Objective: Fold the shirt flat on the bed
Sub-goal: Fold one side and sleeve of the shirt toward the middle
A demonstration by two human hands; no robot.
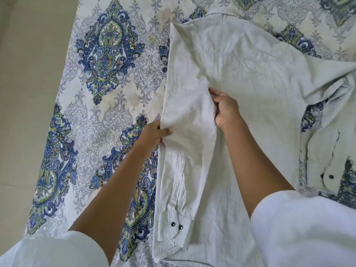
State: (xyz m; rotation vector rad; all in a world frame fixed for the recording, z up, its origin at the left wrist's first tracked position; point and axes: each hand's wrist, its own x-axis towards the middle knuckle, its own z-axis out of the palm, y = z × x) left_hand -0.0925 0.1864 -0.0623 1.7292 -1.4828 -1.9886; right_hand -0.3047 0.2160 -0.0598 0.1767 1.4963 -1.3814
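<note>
A pale grey-green long-sleeved shirt [250, 70] lies back-up on the bed, collar at the far end. Its left sleeve [188, 116] is folded over the body and runs toward me, the cuff with two dark buttons [177, 225] near the bottom. My left hand [154, 132] pinches the sleeve's outer edge at the shirt's left side. My right hand [225, 108] grips the sleeve's inner edge, fingers curled into the cloth. The right sleeve [327, 151] lies crumpled at the right, its cuff showing two dark buttons.
The bed is covered with a cream sheet [107, 54] printed with blue and green paisley medallions. Its left edge runs diagonally, with a plain beige floor [25, 93] beyond. White sleeves cover both my upper arms at the bottom.
</note>
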